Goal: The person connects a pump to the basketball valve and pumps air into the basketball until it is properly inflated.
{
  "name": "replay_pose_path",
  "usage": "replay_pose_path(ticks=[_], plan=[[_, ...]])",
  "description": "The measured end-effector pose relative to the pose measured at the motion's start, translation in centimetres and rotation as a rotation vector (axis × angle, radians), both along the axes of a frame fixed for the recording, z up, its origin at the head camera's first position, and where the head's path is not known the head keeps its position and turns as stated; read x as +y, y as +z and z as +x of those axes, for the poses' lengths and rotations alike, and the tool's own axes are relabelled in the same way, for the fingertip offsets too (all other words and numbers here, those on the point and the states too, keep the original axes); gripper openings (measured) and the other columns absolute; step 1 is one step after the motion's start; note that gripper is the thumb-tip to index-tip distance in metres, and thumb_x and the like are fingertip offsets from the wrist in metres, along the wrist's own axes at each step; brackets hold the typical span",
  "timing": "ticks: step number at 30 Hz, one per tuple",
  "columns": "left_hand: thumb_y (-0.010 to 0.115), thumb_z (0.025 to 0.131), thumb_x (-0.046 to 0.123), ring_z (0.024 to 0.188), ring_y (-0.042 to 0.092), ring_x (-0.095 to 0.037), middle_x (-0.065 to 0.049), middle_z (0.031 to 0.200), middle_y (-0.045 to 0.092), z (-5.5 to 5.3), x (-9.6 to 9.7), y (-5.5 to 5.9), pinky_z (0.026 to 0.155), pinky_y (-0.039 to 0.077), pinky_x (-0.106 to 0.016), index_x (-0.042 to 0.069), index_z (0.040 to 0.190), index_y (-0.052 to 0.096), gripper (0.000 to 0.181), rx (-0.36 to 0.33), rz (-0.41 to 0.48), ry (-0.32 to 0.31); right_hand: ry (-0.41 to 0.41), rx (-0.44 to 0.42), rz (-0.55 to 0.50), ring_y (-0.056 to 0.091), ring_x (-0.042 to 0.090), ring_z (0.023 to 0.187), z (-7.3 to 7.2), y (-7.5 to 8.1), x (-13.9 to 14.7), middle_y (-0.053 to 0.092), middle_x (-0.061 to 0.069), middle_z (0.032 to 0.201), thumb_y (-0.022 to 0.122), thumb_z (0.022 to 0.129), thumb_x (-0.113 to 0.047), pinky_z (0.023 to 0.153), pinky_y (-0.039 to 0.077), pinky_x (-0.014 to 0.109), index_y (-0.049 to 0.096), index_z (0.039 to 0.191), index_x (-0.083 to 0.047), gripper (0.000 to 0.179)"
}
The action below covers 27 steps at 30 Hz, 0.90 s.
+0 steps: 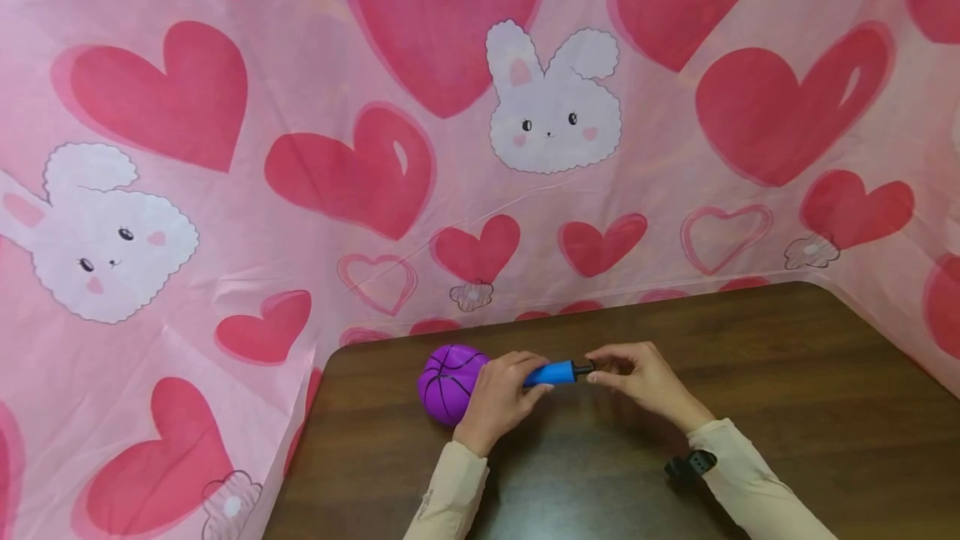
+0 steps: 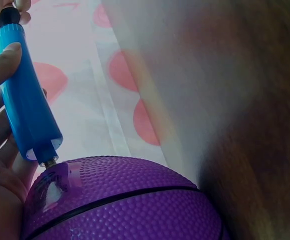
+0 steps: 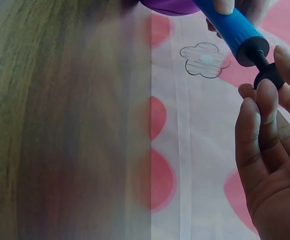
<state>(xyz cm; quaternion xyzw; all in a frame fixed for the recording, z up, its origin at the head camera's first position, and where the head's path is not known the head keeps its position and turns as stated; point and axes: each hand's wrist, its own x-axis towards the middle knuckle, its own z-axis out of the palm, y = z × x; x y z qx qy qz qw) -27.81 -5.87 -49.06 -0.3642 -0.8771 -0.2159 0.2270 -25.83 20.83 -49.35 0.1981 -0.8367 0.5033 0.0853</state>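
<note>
A purple ball with black basketball lines sits toward the table's left end. My left hand grips the blue barrel of a small hand pump beside it. In the left wrist view the pump's metal tip meets the top of the ball; how deep it goes is hidden. At the other end, my right hand pinches the black handle between thumb and fingers. A short length of black rod shows between handle and barrel in the right wrist view.
Both hands are above a dark wooden table. Behind and to the sides hangs a pink cloth with red hearts and white bunnies. A black band device is on the right wrist.
</note>
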Motion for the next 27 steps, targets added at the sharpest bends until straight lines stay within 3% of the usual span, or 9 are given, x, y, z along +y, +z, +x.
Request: replay_pose_path(ticks=[5,12,19,27], plan=[[0.088,0.085,0.028,0.099,0.075,-0.013,0.004,0.108,0.079,0.0,-0.1,0.0,0.085,0.062,-0.032,0.014,0.112,0.079,0.032,0.017,-0.003,-0.002,0.008,-0.001,0.007,0.06,0.011,0.067,-0.1,0.1,0.1,0.076,-0.004,0.086,0.084,0.088,-0.018,0.056,0.055,0.027,0.079,0.114,-0.013,0.027],[0.086,0.087,0.03,0.101,0.075,-0.013,0.003,0.111,0.079,-0.1,0.0,-0.1,0.088,0.062,-0.032,0.016,0.114,0.078,0.032,-0.013,-0.011,0.0,0.021,0.005,0.022,0.061,0.011,0.069,-0.2,0.2,0.3,0.076,-0.005,0.087,0.084,0.088,-0.017,0.061,0.055,0.026,0.079,0.115,-0.014,0.027],[0.087,0.086,0.029,0.099,0.076,-0.013,0.003,0.109,0.079,-0.1,0.0,-0.2,0.086,0.062,-0.031,0.015,0.113,0.078,0.032,0.013,-0.001,-0.012,0.015,0.001,0.035,0.061,0.01,0.069,-0.1,0.5,0.5,0.075,-0.006,0.086,0.085,0.087,-0.016,0.061,0.055,0.026,0.079,0.112,-0.016,0.026],[0.085,0.088,0.031,0.102,0.075,-0.013,0.003,0.112,0.079,-0.3,-0.2,-0.1,0.089,0.061,-0.031,0.016,0.115,0.078,0.031,-0.028,-0.004,-0.008,0.009,0.024,0.041,0.061,0.009,0.068,-0.1,1.1,1.5,0.075,-0.006,0.084,0.085,0.086,-0.015,0.059,0.055,0.025,0.078,0.11,-0.015,0.025]])
